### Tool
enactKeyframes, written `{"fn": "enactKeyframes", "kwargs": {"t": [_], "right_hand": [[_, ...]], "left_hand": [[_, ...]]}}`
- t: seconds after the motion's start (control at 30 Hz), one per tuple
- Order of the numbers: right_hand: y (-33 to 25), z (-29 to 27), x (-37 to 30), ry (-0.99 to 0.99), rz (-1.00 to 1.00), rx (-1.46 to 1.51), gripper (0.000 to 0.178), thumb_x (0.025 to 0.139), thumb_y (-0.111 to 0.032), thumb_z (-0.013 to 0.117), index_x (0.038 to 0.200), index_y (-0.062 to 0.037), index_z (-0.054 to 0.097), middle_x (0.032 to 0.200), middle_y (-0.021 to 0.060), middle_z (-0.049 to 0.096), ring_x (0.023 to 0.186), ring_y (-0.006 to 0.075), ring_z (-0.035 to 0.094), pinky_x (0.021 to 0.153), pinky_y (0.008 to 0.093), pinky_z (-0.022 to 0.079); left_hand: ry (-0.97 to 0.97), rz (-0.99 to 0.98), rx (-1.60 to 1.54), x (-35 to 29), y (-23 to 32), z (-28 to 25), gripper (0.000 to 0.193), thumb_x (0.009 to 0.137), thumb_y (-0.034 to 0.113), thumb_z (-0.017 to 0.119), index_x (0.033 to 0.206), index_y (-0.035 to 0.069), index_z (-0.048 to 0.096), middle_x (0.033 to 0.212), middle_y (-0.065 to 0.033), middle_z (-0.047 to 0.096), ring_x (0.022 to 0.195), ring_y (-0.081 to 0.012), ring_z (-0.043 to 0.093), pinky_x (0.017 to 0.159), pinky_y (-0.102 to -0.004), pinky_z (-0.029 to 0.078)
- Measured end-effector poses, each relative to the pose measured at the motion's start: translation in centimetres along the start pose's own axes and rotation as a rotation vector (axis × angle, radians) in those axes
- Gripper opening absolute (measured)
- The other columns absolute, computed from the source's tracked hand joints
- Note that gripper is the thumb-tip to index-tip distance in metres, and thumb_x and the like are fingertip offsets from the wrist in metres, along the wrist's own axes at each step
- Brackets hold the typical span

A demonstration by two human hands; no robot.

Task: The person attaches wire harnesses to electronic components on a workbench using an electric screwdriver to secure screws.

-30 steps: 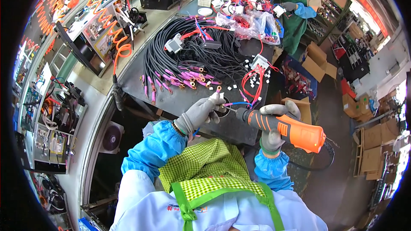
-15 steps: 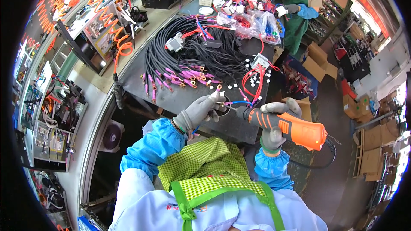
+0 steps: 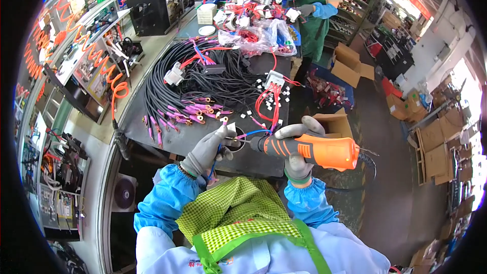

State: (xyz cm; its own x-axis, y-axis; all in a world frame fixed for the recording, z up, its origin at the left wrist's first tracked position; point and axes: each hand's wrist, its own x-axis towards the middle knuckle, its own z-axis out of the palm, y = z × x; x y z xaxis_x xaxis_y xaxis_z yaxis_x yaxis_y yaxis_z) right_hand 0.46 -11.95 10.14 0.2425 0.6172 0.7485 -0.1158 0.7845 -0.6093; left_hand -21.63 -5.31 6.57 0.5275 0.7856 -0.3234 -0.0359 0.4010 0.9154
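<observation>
My left hand, in a grey glove, is closed, its fingertips pinching a small white connector with thin wires. A blue wire runs from there to the right, and another blue strand hangs below the hand. My right hand, also gloved, grips an orange and black electric screwdriver, held level. Its thin bit points left and reaches the left fingertips; whether it touches the connector is too small to tell. Beyond my hands lies a bundle of black cables with purple-sleeved ring lugs.
A white connector block with red wires lies on the dark table amid small white bits. Farther back are plastic bags and heaped wired parts. A co-worker in a green apron stands at the far end. Boxes are at right.
The whole view has shifted, so table and hands appear farther left. The screwdriver bit stays at the left fingertips, and both hands keep their grip.
</observation>
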Motion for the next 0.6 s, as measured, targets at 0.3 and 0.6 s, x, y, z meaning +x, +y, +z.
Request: {"fn": "enactKeyframes", "kwargs": {"t": [0.3, 0.6], "right_hand": [[0.5, -0.3, 0.6, -0.006, -0.028, 0.006, 0.079, 0.080, -0.036, 0.074, 0.133, 0.0046, 0.032, 0.099, 0.0132, 0.067, 0.086, 0.0196, 0.066, 0.085, 0.0336, 0.052], [0.0, 0.3, -0.1, 0.006, -0.008, 0.049, 0.079, 0.081, -0.036, 0.074, 0.135, 0.0037, 0.031, 0.098, 0.0130, 0.066, 0.088, 0.0192, 0.065, 0.084, 0.0336, 0.052]], "left_hand": [[-0.030, -0.045, -0.005, 0.2, 0.7, -0.6, 0.060, 0.102, 0.049, 0.035, 0.128, -0.002, 0.049, 0.108, -0.0138, 0.066, 0.065, -0.0102, 0.060, 0.048, -0.0166, 0.039], [-0.059, -0.043, -0.044, -0.6, -0.3, -0.8, 0.058, 0.102, 0.047, 0.035, 0.124, -0.004, 0.050, 0.104, -0.0130, 0.065, 0.063, -0.0080, 0.059, 0.046, -0.0154, 0.040]]}}
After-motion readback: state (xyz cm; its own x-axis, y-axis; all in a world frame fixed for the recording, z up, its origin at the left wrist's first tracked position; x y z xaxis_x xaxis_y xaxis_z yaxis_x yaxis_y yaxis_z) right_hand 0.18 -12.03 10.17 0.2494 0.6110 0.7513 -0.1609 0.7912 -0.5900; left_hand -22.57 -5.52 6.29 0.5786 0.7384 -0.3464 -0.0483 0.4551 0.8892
